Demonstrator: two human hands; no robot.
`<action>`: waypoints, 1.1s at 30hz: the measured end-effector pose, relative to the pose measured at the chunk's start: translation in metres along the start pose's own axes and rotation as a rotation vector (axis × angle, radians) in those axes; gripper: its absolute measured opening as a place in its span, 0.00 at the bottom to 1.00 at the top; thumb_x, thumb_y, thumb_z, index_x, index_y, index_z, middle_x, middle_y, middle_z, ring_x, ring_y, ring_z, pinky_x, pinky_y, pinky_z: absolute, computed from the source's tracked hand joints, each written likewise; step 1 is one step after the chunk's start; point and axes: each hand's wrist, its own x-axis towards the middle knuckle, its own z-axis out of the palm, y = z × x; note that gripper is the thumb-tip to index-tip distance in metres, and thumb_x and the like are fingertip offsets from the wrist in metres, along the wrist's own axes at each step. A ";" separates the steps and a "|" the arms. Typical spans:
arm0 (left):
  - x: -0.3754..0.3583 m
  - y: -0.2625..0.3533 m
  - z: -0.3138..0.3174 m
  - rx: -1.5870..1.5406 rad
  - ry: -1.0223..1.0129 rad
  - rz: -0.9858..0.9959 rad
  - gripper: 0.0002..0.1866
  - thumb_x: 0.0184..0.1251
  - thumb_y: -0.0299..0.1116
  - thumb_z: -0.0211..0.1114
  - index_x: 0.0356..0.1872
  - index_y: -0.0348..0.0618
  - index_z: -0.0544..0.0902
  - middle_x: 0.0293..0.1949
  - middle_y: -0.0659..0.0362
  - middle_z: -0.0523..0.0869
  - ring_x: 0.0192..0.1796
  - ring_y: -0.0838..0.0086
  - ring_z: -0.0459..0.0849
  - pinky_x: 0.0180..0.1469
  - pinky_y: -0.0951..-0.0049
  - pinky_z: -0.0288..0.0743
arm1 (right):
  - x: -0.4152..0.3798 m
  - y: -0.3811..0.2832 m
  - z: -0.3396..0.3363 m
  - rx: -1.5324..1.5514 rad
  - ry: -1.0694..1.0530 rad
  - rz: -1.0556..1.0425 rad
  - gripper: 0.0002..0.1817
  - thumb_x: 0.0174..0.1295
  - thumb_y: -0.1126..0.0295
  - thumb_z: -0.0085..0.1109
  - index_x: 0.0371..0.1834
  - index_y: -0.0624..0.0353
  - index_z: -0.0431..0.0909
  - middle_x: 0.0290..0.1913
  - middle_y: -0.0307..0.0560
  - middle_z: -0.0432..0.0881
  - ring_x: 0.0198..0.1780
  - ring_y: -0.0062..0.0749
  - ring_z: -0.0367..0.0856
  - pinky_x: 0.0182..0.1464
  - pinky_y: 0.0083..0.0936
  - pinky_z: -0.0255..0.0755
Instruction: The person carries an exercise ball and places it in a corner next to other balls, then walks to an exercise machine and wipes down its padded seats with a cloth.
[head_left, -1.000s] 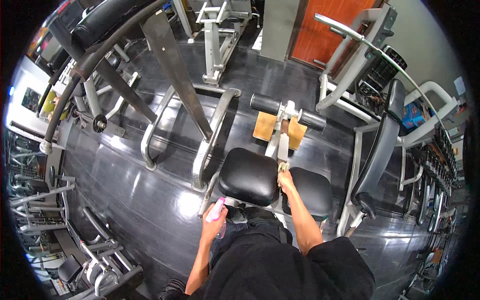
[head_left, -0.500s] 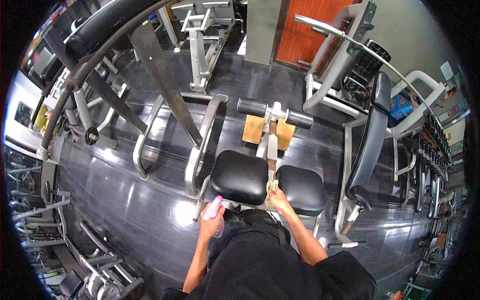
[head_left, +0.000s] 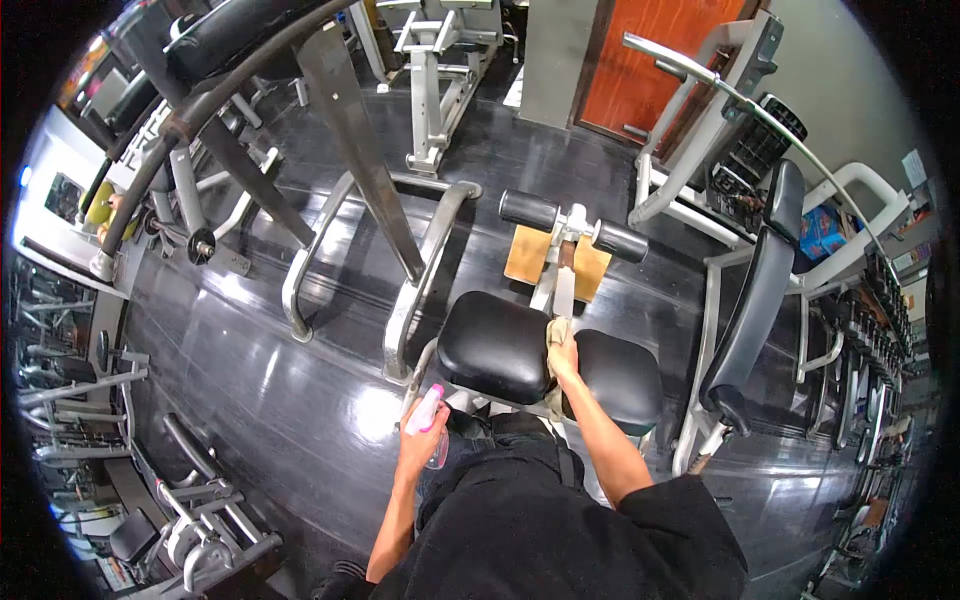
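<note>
In front of me is a gym bench with two black pads, the left pad (head_left: 495, 345) and the right pad (head_left: 618, 382), joined by a metal bar (head_left: 564, 291) running forward between them. My right hand (head_left: 563, 358) is closed on a pale yellowish cloth (head_left: 558, 332), pressed to the bar in the gap between the pads. My left hand (head_left: 420, 440) grips a spray bottle (head_left: 428, 408) with a pink and white head and a clear body, held low beside the left pad. Part of the bottle is hidden by the fingers.
Black foam rollers (head_left: 529, 208) and a wooden footplate (head_left: 526, 254) sit at the bench's far end. A metal-framed machine (head_left: 437, 235) stands to the left, a black padded backrest (head_left: 745, 300) to the right. Beyond are a reddish door (head_left: 640, 70) and a dumbbell rack (head_left: 885, 315).
My right hand and the cloth have moved forward along the bar between the pads. My left hand still holds the spray bottle. The whole view has shifted slightly.
</note>
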 end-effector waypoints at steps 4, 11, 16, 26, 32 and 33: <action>-0.009 -0.003 -0.010 0.055 0.039 0.005 0.07 0.64 0.27 0.63 0.41 0.37 0.79 0.30 0.61 0.82 0.25 0.82 0.76 0.29 0.79 0.71 | 0.027 -0.004 0.019 0.219 0.132 0.148 0.29 0.64 0.64 0.46 0.71 0.49 0.59 0.55 0.62 0.77 0.55 0.53 0.77 0.57 0.35 0.69; -0.024 -0.012 -0.013 -0.045 0.120 -0.027 0.04 0.62 0.27 0.65 0.34 0.37 0.80 0.24 0.63 0.80 0.23 0.83 0.76 0.27 0.79 0.71 | -0.029 -0.017 -0.011 -0.125 0.053 -0.229 0.30 0.54 0.81 0.46 0.65 0.59 0.66 0.58 0.63 0.74 0.60 0.55 0.72 0.62 0.38 0.65; -0.022 -0.014 -0.008 -0.069 0.147 -0.053 0.04 0.62 0.26 0.65 0.34 0.37 0.80 0.24 0.63 0.80 0.24 0.83 0.76 0.27 0.80 0.71 | -0.096 -0.032 -0.034 -0.038 0.008 -0.391 0.33 0.52 0.85 0.44 0.66 0.60 0.64 0.57 0.62 0.73 0.60 0.55 0.72 0.62 0.37 0.65; -0.017 -0.005 -0.003 -0.021 0.128 0.003 0.05 0.62 0.27 0.66 0.35 0.37 0.80 0.24 0.64 0.79 0.24 0.84 0.75 0.28 0.80 0.70 | 0.004 -0.029 -0.009 -0.073 0.004 -0.114 0.31 0.56 0.78 0.43 0.68 0.60 0.61 0.57 0.63 0.73 0.58 0.53 0.75 0.61 0.38 0.67; -0.027 -0.003 -0.012 0.021 0.169 -0.035 0.05 0.62 0.27 0.65 0.36 0.37 0.80 0.24 0.64 0.79 0.25 0.83 0.76 0.28 0.79 0.71 | 0.075 -0.029 0.024 -0.290 -0.280 -0.477 0.29 0.52 0.75 0.46 0.63 0.52 0.69 0.55 0.63 0.74 0.59 0.57 0.72 0.60 0.43 0.66; -0.029 -0.003 -0.014 0.036 0.175 -0.033 0.05 0.62 0.26 0.65 0.36 0.37 0.80 0.24 0.63 0.79 0.25 0.83 0.76 0.28 0.78 0.71 | 0.076 -0.050 0.028 -0.325 -0.368 -0.506 0.29 0.52 0.75 0.46 0.62 0.51 0.69 0.56 0.61 0.74 0.59 0.57 0.71 0.60 0.43 0.66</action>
